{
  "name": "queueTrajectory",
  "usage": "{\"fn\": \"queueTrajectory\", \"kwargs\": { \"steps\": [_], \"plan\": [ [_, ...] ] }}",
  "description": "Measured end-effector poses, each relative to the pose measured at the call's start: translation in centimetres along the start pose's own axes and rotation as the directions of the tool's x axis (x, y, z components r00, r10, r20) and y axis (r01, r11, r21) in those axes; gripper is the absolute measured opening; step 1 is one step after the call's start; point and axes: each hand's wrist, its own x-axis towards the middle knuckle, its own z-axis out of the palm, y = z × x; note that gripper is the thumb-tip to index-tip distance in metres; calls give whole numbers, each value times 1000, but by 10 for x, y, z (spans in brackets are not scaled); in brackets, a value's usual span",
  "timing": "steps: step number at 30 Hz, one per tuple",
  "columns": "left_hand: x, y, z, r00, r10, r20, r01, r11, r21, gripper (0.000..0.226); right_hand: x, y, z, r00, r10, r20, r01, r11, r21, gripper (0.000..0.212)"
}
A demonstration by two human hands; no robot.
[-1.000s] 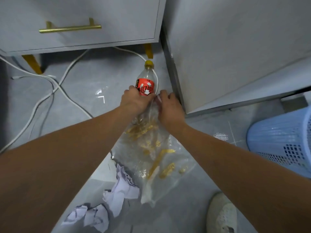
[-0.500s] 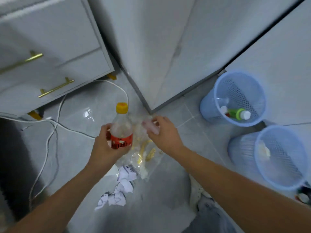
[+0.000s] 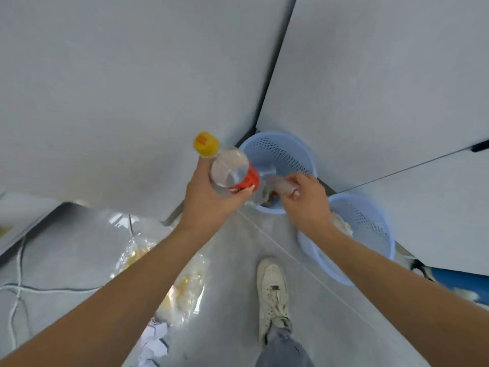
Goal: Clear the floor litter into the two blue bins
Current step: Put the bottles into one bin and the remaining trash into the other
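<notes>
Head view, looking steeply down at a grey tiled floor [image 3: 232, 274] where pale cabinet panels meet. Left hand [image 3: 209, 200] grips a clear plastic bottle [image 3: 229, 169] around its red label; yellow cap [image 3: 206, 143] points up and toward the camera. Bottle sits in the air just left of the far blue bin [image 3: 280, 152], its base end overlapping the bin's near rim in the picture. Right hand [image 3: 307, 200] is curled, fingers pinching a small, pale, blurred scrap [image 3: 281, 185] over the same bin's opening; what the scrap is cannot be told. Some dark and reddish bits lie at the bottom of that bin. Near blue bin [image 3: 370, 226] stands just beside the first, to the right, partly hidden by the right forearm; something whitish lies inside. On the floor lower left: a crinkled clear plastic bag [image 3: 182, 284] with yellow markings, and crumpled white paper [image 3: 154, 343] beside it. White cables [image 3: 18, 284] trail at far left. One white sneaker [image 3: 272, 290] is planted between the bag and the near bin.
</notes>
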Motion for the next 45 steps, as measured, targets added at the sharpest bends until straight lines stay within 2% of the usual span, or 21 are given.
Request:
{"fn": "queueTrajectory", "kwargs": {
  "steps": [3,7,13,15,18,21,24,29,32,35,38,42,45],
  "plan": [
    [48,-16,45,1000,-6,-6,7,994,106,72,50,26,0,997,-14,70,22,993,-115,29],
    [88,-62,79,995,25,98,-49,967,249,69,95,45,15,984,-77,163,107,977,-184,21],
    [113,-110,92,958,6,285,-169,817,551,72,130,58,29,961,-97,260,155,964,-214,19],
    [112,-115,93,944,9,330,-213,780,588,72,132,62,29,946,-122,300,196,953,-230,19],
    [101,-111,89,933,15,361,-227,801,554,72,127,64,24,932,-200,302,275,934,-227,13],
    [71,-100,68,942,41,334,-216,836,505,64,103,52,14,942,-239,237,287,938,-196,7],
    [32,-91,40,961,30,273,-163,863,478,51,69,36,2,942,-295,162,318,938,-140,11],
    [-56,-88,-42,987,-5,163,-85,838,539,38,-15,-11,0,897,-441,24,441,892,-105,12],
    [-115,-95,-99,995,-3,100,-56,810,583,34,-72,-39,21,865,-501,5,500,861,-94,14],
    [-179,-114,-156,999,-41,15,22,777,629,29,-136,-55,68,867,-487,105,493,869,-38,15],
    [-237,-146,-198,990,-129,-64,139,738,660,25,-187,-59,127,846,-440,300,470,882,-32,14],
    [-290,-210,-216,951,-260,-168,305,695,651,24,-224,-46,205,808,-336,484,446,886,-128,19],
    [-313,-264,-215,903,-372,-216,419,647,637,32,-233,-28,256,766,-284,576,477,852,-214,27]
  ]
}}
